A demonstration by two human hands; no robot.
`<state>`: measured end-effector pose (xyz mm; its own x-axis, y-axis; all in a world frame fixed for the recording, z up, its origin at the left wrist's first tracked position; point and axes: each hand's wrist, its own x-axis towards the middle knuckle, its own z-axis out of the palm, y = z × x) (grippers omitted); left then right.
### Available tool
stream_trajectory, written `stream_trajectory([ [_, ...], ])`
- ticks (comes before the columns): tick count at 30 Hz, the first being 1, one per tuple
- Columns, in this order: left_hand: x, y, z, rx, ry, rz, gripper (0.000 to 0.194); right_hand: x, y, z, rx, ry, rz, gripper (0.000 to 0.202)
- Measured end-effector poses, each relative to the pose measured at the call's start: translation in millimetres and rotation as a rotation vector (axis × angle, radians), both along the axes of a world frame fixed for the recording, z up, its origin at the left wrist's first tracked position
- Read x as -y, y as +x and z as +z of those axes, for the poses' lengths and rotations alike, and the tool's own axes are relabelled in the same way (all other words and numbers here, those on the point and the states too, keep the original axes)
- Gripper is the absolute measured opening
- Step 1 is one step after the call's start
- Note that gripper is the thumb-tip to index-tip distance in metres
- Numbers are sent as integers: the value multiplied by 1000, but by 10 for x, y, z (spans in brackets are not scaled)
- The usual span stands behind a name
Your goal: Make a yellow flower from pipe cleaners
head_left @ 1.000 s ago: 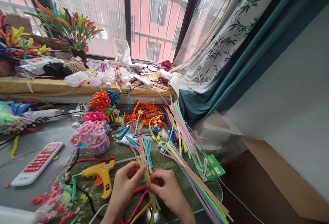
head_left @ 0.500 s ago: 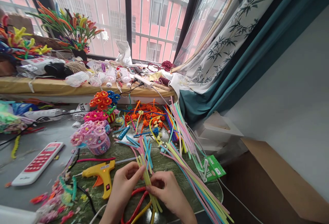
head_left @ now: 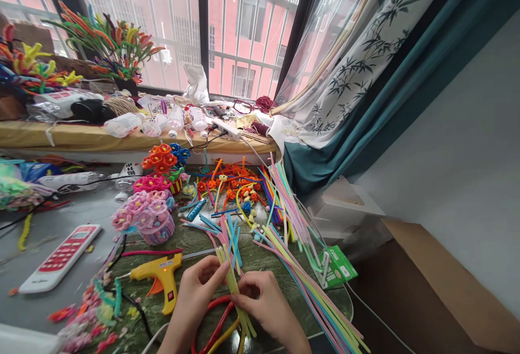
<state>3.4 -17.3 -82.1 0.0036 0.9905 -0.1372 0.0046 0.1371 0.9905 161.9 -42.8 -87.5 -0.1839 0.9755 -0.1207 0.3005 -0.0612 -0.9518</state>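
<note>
A small bundle of pale yellow pipe cleaners (head_left: 233, 282) slants between my hands at the bottom centre. My left hand (head_left: 202, 283) pinches its upper part between thumb and fingers. Lower down, my right hand (head_left: 260, 294) pinches the same bundle from the right side. Under the hands lie red-handled scissors (head_left: 217, 324), partly hidden. Just beyond the fingertips are short pink and blue pieces (head_left: 231, 237). A yellow glue gun (head_left: 160, 278) rests left of my left hand. To the right, a long bundle of pastel pipe cleaners (head_left: 309, 283) runs down off the table edge.
Pink flowers in a striped pot (head_left: 156, 229) stand at centre left, near a white remote (head_left: 60, 259). Orange pieces (head_left: 239, 178) are scattered farther back. Bottles (head_left: 124, 124) line the windowsill. A green packet (head_left: 339, 266) lies by the right edge, beside a cardboard box (head_left: 447, 283).
</note>
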Motion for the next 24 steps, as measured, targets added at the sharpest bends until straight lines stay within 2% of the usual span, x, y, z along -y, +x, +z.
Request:
stream_trajectory([
  [8,-28,-32,-61,17,7,-86,50,1,-9,26,0,-27,-2,10],
  [24,-27,-85,-84,-36,-3,-145,49,25,14,34,87,-62,48,10],
])
